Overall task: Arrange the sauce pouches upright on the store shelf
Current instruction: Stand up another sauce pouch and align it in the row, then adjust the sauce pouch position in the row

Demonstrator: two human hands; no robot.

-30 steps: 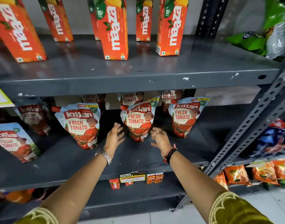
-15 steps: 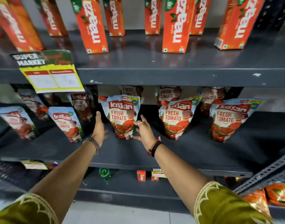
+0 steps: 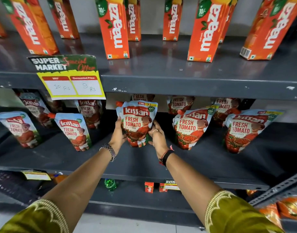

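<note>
A tomato ketchup pouch (image 3: 136, 121) stands upright on the middle grey shelf (image 3: 203, 167). My left hand (image 3: 118, 134) grips its left side and my right hand (image 3: 157, 134) grips its right side. More ketchup pouches stand in the front row: two to the right (image 3: 189, 126) (image 3: 241, 132), both leaning left, and two to the left (image 3: 73, 132) (image 3: 21, 128). Several more pouches stand behind them in a back row, partly hidden.
Orange juice cartons (image 3: 114, 26) stand on the upper shelf (image 3: 178, 81). A paper price sign (image 3: 68, 78) hangs from that shelf's front edge at the left. Small red cartons (image 3: 148, 187) and a green bottle (image 3: 110, 184) sit on the lower shelf. A slotted upright (image 3: 277, 189) rises at the right.
Both hands moved left from the pouch they flanked to the neighbouring one, then closed on its sides. The view shifted left too.
</note>
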